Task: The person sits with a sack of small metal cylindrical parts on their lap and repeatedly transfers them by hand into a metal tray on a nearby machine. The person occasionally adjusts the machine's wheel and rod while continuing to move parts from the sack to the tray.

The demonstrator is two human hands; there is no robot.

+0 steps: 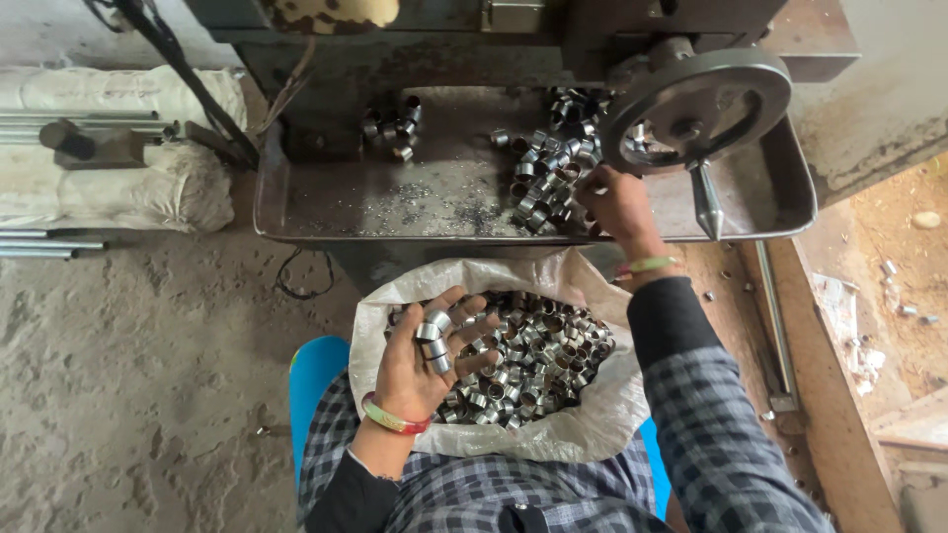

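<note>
My left hand (420,360) hovers palm-up over an open white sack (592,429) full of short shiny metal rings (538,360) and holds a few metal rings (434,336) stacked between its fingers. My right hand (614,202) reaches forward into the machine's metal tray (395,197), fingers closed among a heap of the same rings (548,173) just left of a grey handwheel (696,109). Whether it grips a ring is hidden by the fingers.
A smaller cluster of rings (390,126) lies at the tray's back, with metal swarf (444,197) spread in front. Filled white sacks (118,148) and steel bars (49,247) lie at the left. A wooden plank edge (829,395) runs at the right. A blue seat (316,370) is under me.
</note>
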